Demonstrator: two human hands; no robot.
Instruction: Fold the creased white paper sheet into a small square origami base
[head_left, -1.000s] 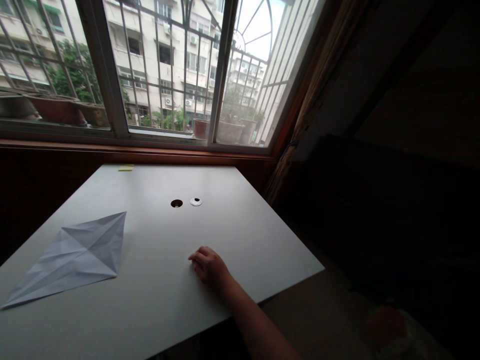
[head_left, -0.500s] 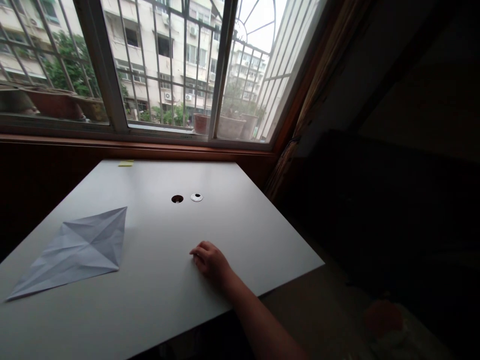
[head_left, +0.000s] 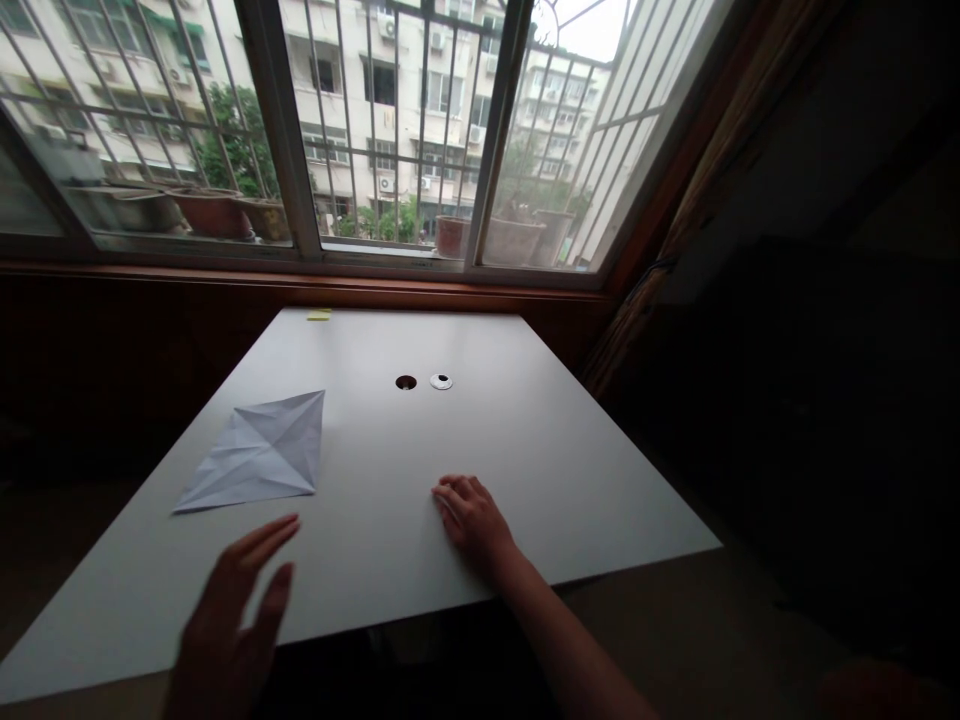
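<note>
A creased sheet of white paper (head_left: 262,455) lies unfolded on the left half of the white table, its fold lines crossing near the middle. My left hand (head_left: 244,590) hovers over the table's front edge, just below the paper and apart from it. Its fingers are stretched out, thumb spread away, and nothing is in it. Right of the paper, my right hand (head_left: 474,520) rests on the tabletop with fingers loosely curled together. Nothing shows in them, though the palm side is hidden.
The white table (head_left: 570,470) has a round cable hole (head_left: 406,383) with a loose round cover (head_left: 441,381) beside it. A yellow sticky note (head_left: 319,315) lies at the far edge. Behind stands a barred window with flower pots (head_left: 214,213) outside. Dark space lies at right.
My left hand has come into view from below, open. The view has turned left, so the table and paper appear farther right. My right hand stays on the table.
</note>
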